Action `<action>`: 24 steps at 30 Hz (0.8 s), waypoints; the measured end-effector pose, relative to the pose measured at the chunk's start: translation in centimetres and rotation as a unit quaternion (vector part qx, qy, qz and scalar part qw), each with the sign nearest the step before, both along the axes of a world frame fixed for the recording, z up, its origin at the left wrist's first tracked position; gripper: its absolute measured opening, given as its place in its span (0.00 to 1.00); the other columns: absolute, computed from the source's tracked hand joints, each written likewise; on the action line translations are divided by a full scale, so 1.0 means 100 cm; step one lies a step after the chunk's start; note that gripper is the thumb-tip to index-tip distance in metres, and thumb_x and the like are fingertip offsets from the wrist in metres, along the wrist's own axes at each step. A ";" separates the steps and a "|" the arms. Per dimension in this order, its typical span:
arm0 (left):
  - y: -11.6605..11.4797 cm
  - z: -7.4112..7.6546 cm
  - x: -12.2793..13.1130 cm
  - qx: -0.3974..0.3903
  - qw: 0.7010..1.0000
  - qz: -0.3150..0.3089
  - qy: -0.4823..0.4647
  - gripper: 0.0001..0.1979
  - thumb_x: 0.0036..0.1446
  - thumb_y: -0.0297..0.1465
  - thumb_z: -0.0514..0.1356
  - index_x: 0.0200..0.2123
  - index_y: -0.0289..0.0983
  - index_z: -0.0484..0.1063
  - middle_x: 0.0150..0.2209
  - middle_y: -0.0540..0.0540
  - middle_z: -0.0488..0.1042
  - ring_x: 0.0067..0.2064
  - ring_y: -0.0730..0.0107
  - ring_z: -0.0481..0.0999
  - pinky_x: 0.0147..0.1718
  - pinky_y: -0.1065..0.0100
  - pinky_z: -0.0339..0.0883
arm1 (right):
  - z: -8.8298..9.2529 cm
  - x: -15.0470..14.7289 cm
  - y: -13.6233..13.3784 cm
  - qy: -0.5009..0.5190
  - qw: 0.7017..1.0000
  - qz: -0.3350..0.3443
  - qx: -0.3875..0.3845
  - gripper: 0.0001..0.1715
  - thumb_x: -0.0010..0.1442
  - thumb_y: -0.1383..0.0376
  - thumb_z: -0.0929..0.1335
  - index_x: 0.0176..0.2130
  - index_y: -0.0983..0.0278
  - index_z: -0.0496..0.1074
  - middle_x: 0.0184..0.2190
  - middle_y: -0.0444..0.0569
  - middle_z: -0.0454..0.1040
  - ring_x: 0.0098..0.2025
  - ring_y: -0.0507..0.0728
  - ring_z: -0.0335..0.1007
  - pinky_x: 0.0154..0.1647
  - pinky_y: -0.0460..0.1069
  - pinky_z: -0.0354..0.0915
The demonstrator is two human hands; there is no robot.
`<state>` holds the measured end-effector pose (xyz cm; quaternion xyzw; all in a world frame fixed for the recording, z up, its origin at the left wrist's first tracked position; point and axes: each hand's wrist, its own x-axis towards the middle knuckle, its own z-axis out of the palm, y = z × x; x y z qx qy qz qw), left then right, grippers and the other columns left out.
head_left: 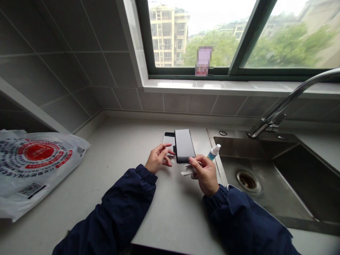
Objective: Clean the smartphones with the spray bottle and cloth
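A black smartphone (184,146) stands tilted above the pale countertop (124,141), its dark glass face toward me. The fingertips of my left hand (158,158) touch its left edge. My right hand (205,175) is at its lower right corner, gripping a small spray bottle (214,152) with a white top and blue label. A white cloth (189,170) pokes out from those fingers under the phone. Behind the phone lies a second dark, glossy slab (169,141), possibly another phone or a glass screen, partly hidden by it.
A white plastic bag (34,166) with red print lies at the left of the counter. To the right is a stainless steel sink (261,184) with a drain, under a curved chrome faucet (289,102). Grey wall tiles and a window sill (212,86) run along the back.
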<state>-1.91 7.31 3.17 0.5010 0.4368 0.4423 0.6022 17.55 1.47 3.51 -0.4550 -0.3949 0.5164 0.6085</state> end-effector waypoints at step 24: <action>-0.013 0.009 0.012 -0.193 0.940 0.005 -0.283 0.35 0.63 0.54 0.43 0.48 0.30 0.74 0.49 0.32 0.76 0.40 0.53 0.79 0.48 0.48 0.72 | -0.003 -0.004 -0.002 -0.053 0.988 0.141 -0.044 0.21 0.58 0.51 0.72 0.40 0.64 0.81 0.31 0.50 0.79 0.21 0.49 0.65 0.16 0.43 0.59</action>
